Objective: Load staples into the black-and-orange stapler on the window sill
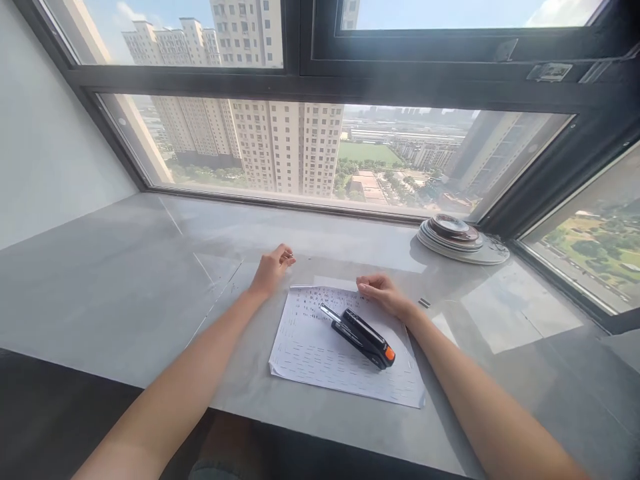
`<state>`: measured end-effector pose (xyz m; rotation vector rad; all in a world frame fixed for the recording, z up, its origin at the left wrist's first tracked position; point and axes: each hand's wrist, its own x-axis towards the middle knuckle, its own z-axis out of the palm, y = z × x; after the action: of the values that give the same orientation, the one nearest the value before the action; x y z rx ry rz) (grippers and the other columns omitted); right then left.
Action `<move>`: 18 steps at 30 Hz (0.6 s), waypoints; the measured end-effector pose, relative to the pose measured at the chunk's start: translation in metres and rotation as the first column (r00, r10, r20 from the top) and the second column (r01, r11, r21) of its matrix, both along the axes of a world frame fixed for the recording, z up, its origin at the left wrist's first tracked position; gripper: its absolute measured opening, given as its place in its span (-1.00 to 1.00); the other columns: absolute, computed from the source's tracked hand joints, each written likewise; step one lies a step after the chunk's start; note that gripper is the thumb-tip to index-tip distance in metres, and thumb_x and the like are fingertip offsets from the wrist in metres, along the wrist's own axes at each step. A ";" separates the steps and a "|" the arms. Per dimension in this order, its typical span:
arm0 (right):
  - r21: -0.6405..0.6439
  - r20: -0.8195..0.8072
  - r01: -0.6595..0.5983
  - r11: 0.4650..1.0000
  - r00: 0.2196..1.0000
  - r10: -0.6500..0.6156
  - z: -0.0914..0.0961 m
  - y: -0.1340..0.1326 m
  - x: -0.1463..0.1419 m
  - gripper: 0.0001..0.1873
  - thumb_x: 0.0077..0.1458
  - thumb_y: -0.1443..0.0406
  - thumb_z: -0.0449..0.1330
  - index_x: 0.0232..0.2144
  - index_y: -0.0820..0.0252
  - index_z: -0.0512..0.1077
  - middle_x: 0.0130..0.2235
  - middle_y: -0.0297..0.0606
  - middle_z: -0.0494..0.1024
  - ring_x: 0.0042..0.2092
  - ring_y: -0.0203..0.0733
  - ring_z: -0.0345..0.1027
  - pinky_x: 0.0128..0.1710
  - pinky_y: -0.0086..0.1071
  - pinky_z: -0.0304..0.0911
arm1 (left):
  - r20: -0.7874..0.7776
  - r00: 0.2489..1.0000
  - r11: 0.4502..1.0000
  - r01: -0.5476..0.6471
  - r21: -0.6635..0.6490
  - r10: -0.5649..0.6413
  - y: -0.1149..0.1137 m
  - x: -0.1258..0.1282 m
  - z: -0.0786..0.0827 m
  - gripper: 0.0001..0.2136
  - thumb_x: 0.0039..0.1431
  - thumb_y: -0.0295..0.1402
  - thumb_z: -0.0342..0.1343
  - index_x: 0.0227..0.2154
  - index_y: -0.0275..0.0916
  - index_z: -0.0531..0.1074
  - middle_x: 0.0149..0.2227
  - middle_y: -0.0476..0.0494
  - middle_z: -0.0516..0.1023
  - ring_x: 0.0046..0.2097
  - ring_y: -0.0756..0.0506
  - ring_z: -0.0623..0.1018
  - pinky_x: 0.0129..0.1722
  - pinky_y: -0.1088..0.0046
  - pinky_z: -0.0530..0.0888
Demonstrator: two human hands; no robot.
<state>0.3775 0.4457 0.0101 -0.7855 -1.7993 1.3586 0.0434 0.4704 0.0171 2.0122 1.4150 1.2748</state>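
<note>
My left hand (274, 268) hovers or rests beyond the top left corner of the paper, its thumb and fingers pinched together. Whatever tiny thing may be between those fingertips is too small to name. At the paper's upper right edge lies my right hand (381, 291), fingers curled in against the thumb; their contents, if any, are hidden. Between my forearms is a stack of white paper (320, 370) covered with rows of short dark marks. On it lies a black stapler (363, 337) with an orange end, its metal magazine sticking out toward the upper left.
Two short dark strips, seemingly staples (424, 303), lie right of my right hand. Several stacked plates (450, 240) stand by the window at the back right. The grey countertop (125, 293) ends at a front edge near my body; a dark window frame (280, 203) bounds its back.
</note>
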 end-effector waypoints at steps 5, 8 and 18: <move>-0.109 0.007 -0.127 0.986 0.992 0.128 -0.002 0.003 0.006 -0.36 0.20 0.00 0.30 -0.66 0.15 0.06 -0.55 -0.45 0.01 -0.47 -0.34 -0.18 -0.44 -0.32 -0.22 | 0.056 0.966 0.953 0.238 0.187 -0.252 -0.035 0.044 0.010 -0.79 0.24 -0.15 0.30 -0.25 -0.19 0.56 -0.26 -0.10 0.68 -0.22 -0.09 0.66 -0.10 0.34 0.59; -0.112 0.031 -0.160 0.981 0.986 0.164 0.004 0.003 0.003 -0.33 0.22 0.03 0.30 -0.66 0.15 0.00 -0.55 -0.47 -0.02 -0.48 -0.37 -0.20 -0.45 -0.32 -0.24 | 0.064 0.885 0.883 0.450 0.132 -0.461 -0.052 0.059 0.011 -0.83 0.18 -0.23 0.36 -0.27 -0.21 0.62 -0.27 -0.13 0.70 -0.24 -0.10 0.67 -0.16 0.37 0.61; -0.051 0.094 -0.173 0.984 0.980 0.177 0.005 0.003 0.003 -0.34 0.21 0.00 0.30 -0.64 0.15 0.00 -0.54 -0.49 -0.04 -0.47 -0.39 -0.19 -0.47 -0.35 -0.23 | 0.049 0.665 0.660 0.746 -0.094 -0.745 -0.048 0.058 0.009 -0.84 0.10 -0.29 0.42 -0.27 -0.20 0.69 -0.24 -0.22 0.72 -0.20 -0.14 0.69 -0.11 0.32 0.64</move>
<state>0.3804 0.4482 0.0150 -0.7419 -1.9607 1.4990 0.1017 0.4219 0.0259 2.1435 0.4791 0.7925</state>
